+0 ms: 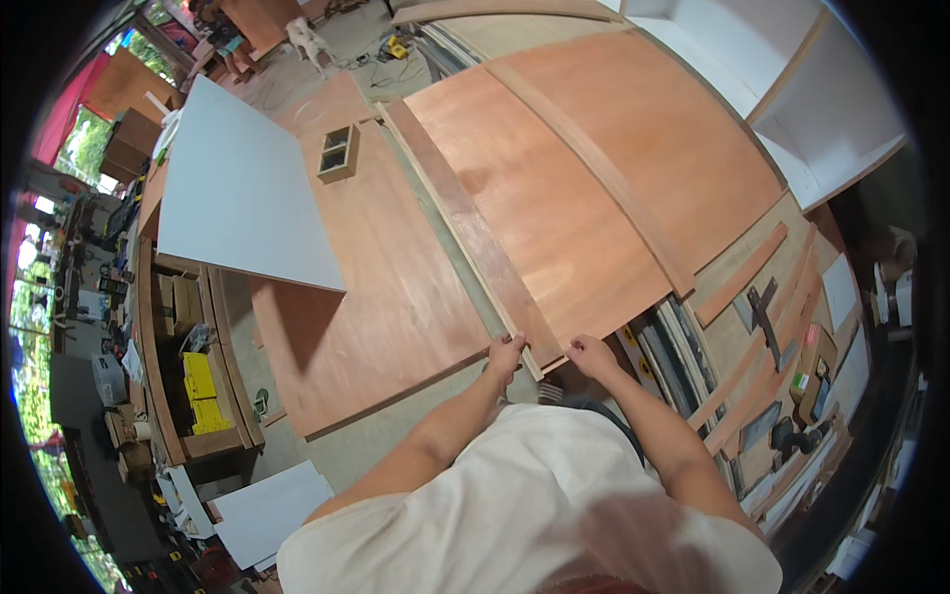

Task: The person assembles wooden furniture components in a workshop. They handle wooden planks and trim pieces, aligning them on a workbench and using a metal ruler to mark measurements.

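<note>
A long, narrow wooden board (470, 223) with a paler strip along its left side runs away from me, over the edge of a large plywood sheet (574, 188). At its near end, my left hand (506, 357) curls closed around the left edge. My right hand (591, 355) is closed in a pinch at the right edge of that same end; its fingertips are partly hidden. Left of the board, across a narrow gap, lies another plywood sheet (396, 297). A second narrow board (594, 173) crosses the right-hand sheet.
A white panel (242, 193) juts over the left sheet, near a small divided wooden box (338, 153). Wood strips (742, 272), a dark metal square (763, 322) and a drill-like tool (795, 436) lie at right. A white cabinet (782, 89) stands far right. A dog (309, 42) and a person (223, 40) are far off.
</note>
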